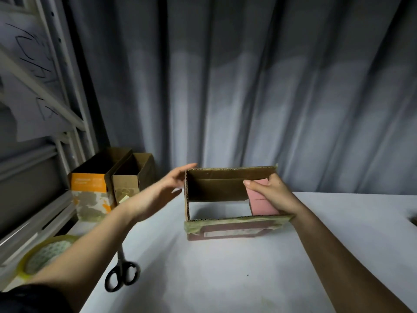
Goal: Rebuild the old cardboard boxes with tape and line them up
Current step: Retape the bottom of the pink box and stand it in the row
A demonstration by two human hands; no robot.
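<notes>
My right hand [269, 195] grips the right end of the open cardboard box [230, 199], center of frame on the white table [225, 279]: thumb curled over the pink end panel [261, 203] from inside, other fingers behind the wall, so they're clamped on that end. My left hand [162, 188] is at the box's left end w/ fingers straight and loosely apart, tips at the upper left corner; can't tell if they touch or sit just short. Holds nothing.

Box's long axis runs left-right across the frame, open side up, the table showing through where a bottom should be. Old greenish tape along the near rim. So the box sits btwn both hands, right hand already on it, left one nearest the free end. Prob next: left hand steadies that corner so I can square it up.

Tape roll [45, 254] is lower left, scissors [121, 272] just right of it, both under my left forearm, so the left hand is nearer them. Two boxes already stand side by side mid-left: orange box [90, 195] and brown box [133, 175], touching.
</notes>
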